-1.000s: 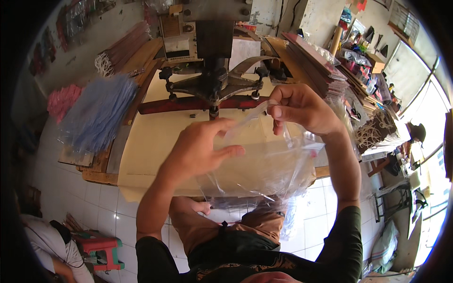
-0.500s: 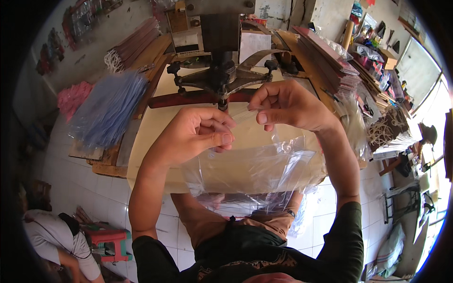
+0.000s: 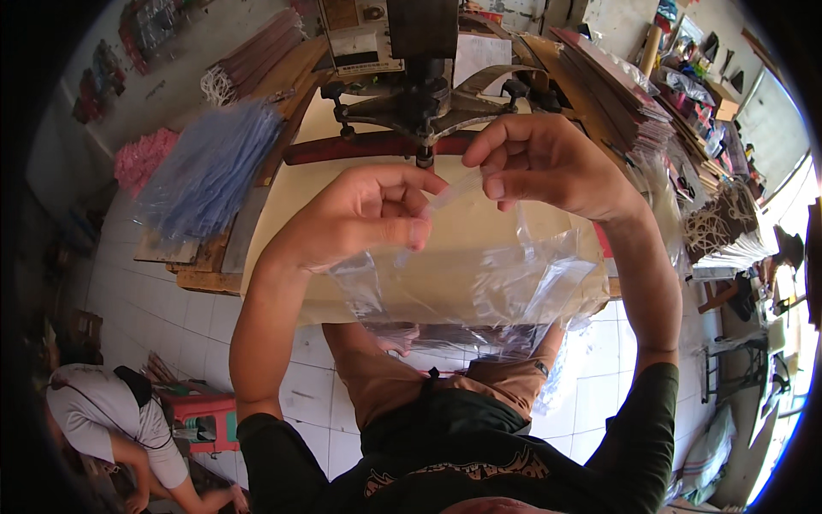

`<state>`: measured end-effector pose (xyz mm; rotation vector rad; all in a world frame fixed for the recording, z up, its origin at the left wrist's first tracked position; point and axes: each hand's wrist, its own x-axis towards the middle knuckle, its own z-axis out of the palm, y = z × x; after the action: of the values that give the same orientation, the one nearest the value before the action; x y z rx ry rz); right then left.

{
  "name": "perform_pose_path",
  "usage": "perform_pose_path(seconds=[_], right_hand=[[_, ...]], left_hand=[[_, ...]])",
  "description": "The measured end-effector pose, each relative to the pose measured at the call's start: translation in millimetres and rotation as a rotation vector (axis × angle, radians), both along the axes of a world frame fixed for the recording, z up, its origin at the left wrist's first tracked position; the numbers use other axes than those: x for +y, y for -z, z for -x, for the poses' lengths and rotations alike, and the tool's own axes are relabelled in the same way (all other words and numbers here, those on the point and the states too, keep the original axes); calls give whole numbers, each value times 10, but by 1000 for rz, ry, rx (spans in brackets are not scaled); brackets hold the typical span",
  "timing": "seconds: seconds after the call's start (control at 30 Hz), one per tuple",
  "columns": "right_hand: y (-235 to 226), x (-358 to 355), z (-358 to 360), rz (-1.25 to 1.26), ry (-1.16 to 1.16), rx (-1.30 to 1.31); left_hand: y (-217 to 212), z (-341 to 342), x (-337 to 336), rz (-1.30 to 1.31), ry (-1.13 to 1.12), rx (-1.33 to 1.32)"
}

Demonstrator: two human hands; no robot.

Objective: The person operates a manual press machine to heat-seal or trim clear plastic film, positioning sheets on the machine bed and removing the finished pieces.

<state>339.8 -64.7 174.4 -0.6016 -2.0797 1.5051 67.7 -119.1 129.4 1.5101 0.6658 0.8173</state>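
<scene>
My left hand (image 3: 360,214) is raised over the front of the work surface, thumb and fingertips pinched on one end of a small clear plastic strip (image 3: 458,190). The strip's other end is pinched by my right hand (image 3: 548,167), a little higher and to the right. Below both hands, a crinkled clear plastic sheet (image 3: 514,278) lies over tan paper (image 3: 325,283) and hangs past the front edge. Whether strip and sheet are one piece, I cannot tell. Just beyond my fingers stands a press with a dark metal spider-like head (image 3: 419,111) and a red bar (image 3: 342,148).
Bluish plastic sheets (image 3: 210,167) are piled left, beside a pink bundle (image 3: 145,158). Stacked brownish boards (image 3: 608,90) and a pile with white cords (image 3: 719,214) stand right. At lower left, a person in a light shirt (image 3: 107,411) bends by a red stool (image 3: 205,420).
The whole view has shifted, with the press appearing higher. Both hands keep their pinch, and the strip between them has turned. The person at lower left now reaches an arm lower and forward.
</scene>
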Motion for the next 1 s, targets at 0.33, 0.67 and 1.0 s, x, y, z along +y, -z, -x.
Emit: perform_pose_path(seconds=[0.33,0.67,1.0], right_hand=[[31,-25,81,-2,-85,8],[72,-80,-107,29,24,-150],[82,-54,-261,103,83,-29]], left_hand=[[-95,-154,-11,39,9,81],[-3,-230,102,19,-6,-125],[72,-170,1,-13,-57,244]])
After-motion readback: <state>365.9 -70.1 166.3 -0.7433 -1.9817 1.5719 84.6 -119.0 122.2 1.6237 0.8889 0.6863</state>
